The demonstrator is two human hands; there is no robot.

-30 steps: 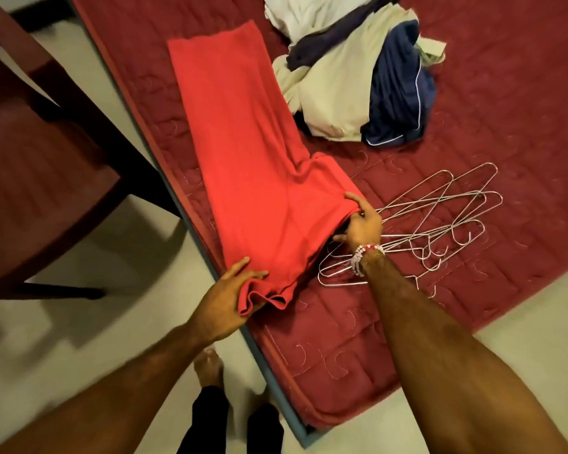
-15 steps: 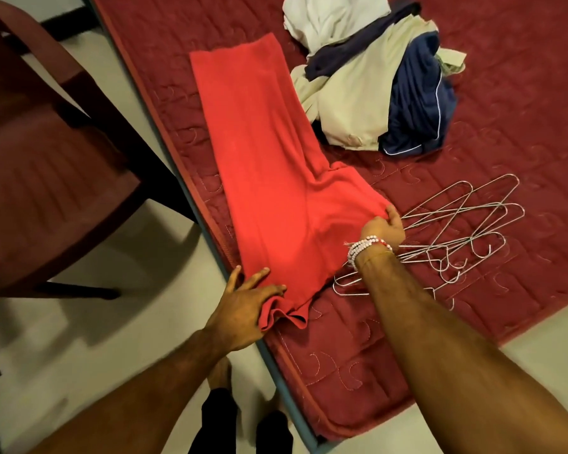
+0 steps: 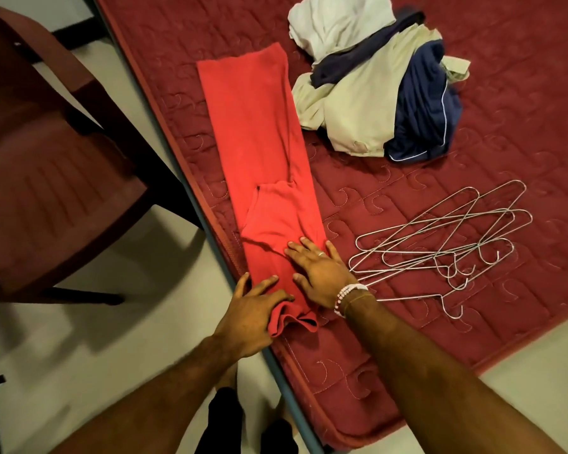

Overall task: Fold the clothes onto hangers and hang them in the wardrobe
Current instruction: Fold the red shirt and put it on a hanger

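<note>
A red garment (image 3: 263, 152) lies folded into a long narrow strip along the left edge of the dark red mattress (image 3: 505, 158). My right hand (image 3: 318, 273) lies flat on its near part with fingers spread, pressing the folded-over flap down. My left hand (image 3: 250, 312) rests on the garment's near left corner, fingers straight, at the mattress edge. Several wire hangers (image 3: 446, 244) lie in a loose heap on the mattress just right of my right hand.
A pile of cream, white and navy clothes (image 3: 374, 93) sits further back on the mattress. A dark red wooden chair (image 3: 46, 158) stands on the pale floor (image 3: 95, 348) to the left. My feet show below, by the mattress edge.
My right hand let go of the garment's right side after folding it over to the left and now presses flat on it. The left hand stays at the near corner.
</note>
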